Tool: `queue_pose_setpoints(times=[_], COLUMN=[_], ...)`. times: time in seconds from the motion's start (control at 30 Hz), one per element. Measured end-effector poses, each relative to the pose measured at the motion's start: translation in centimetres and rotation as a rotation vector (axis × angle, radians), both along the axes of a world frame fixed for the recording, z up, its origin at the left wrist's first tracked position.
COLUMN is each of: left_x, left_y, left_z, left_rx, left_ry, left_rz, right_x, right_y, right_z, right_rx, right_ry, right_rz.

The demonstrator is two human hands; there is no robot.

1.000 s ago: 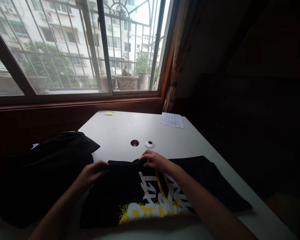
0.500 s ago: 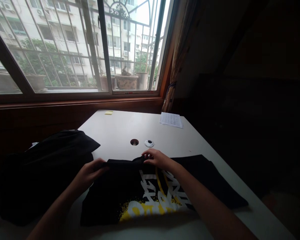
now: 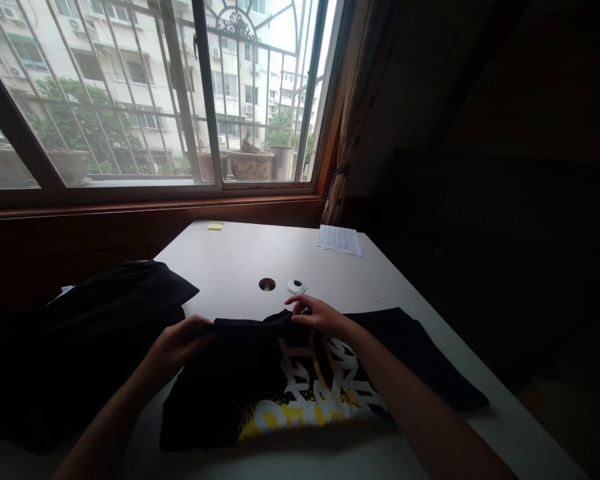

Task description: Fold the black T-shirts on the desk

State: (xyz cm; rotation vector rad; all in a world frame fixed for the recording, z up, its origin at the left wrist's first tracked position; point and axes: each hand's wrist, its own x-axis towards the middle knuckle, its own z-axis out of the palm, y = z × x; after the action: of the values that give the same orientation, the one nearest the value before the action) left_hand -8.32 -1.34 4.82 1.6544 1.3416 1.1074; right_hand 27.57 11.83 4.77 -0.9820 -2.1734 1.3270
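Note:
A black T-shirt (image 3: 220, 387) with white lettering and a yellow print lies partly folded on the white table, its far edge doubled over. My left hand (image 3: 186, 339) pinches the shirt's far left corner between thumb and fingers. Over the middle of that far edge is my right hand (image 3: 317, 316), its index finger lifted and its fingers apart. Nothing shows between them. The right forearm crosses over part of the lettering and hides it. To the right a plain dark part of the shirt spreads toward the table's side.
Left of the shirt sits a heap of black clothing (image 3: 95, 333). Farther back on the table (image 3: 240, 257) are a cable hole (image 3: 267, 285), its round cover (image 3: 296, 287), printed papers (image 3: 340, 241) and yellow sticky notes (image 3: 215, 227). A barred window (image 3: 145, 100) rises behind.
My right hand's index finger has lifted and its fingers have come off the folded edge. The left hand keeps its pinch at the corner. The shirt lies nearly as before.

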Motion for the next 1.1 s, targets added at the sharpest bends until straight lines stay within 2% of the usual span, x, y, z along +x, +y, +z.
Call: queue_pose_setpoints(times=[0.1, 0.2, 0.33, 0.47, 0.77, 0.87, 1.0, 1.1], left_x=[-0.1, 0.2, 0.6, 0.5, 0.0, 0.0, 0.5, 0.9], left_y=[0.1, 0.0, -0.3, -0.4, -0.3, -0.4, -0.4, 0.2], left_z=[-0.2, 0.1, 0.5, 0.6, 0.9, 1.0, 1.0, -0.1], left_rx=[0.018, 0.044, 0.098, 0.114, 0.117, 0.13, 0.062, -0.061], left_ry=[0.015, 0.035, 0.053, 0.112, 0.194, 0.175, -0.05, -0.114], left_rz=[-0.005, 0.006, 0.082, 0.109, 0.061, 0.009, -0.096, -0.031], right_x=[0.2, 0.0, -0.4, -0.5, -0.3, -0.3, -0.6, -1.2], right_y=[-0.4, -0.9, -1.7, -2.2, -2.5, -3.0, -2.7, -1.3], right_z=[0.4, 0.5, 1.0, 1.6, 1.4, 1.7, 1.4, 0.3], right_rx=[0.089, 0.309, 0.605, 0.725, 0.746, 0.646, 0.458, 0.375], right_ry=[0.044, 0.049, -0.011, -0.073, -0.162, -0.089, -0.011, -0.078], right_rz=[-0.004, -0.012, -0.018, -0.012, 0.023, 0.026, 0.032, -0.046])
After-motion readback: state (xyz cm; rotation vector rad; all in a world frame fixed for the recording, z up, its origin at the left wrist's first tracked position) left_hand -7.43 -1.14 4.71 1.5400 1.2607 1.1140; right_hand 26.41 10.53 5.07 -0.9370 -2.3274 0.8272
